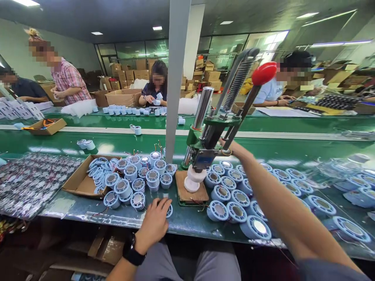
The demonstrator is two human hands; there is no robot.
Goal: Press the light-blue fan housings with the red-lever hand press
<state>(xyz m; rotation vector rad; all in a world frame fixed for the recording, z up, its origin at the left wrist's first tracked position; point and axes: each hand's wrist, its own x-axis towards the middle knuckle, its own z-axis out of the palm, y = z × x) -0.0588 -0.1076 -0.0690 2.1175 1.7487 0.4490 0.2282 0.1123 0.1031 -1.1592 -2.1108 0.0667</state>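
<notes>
My left hand (155, 218) is at the table's front edge, its fingers curled over a blue round part (169, 211) that shows at their right side. My right arm reaches forward over the parts. Behind the press's rods, my right hand (231, 148) is mostly hidden, its fingers out of sight. The green hand press (205, 156) has a lever with a red knob (264, 73). Its white round tooling (194, 178) stands above a brown base plate (181, 185). Blue round parts with silvery discs stand left (138, 200) and right (217, 210) of the press.
A cardboard tray (76, 183) holds light-blue rings beside bubble-wrapped pieces (32, 179) at the left. A grey post (175, 78) rises behind the press. Across the green belt (117, 136), several people sit or stand at work. Clear plastic (340, 171) lies at the right.
</notes>
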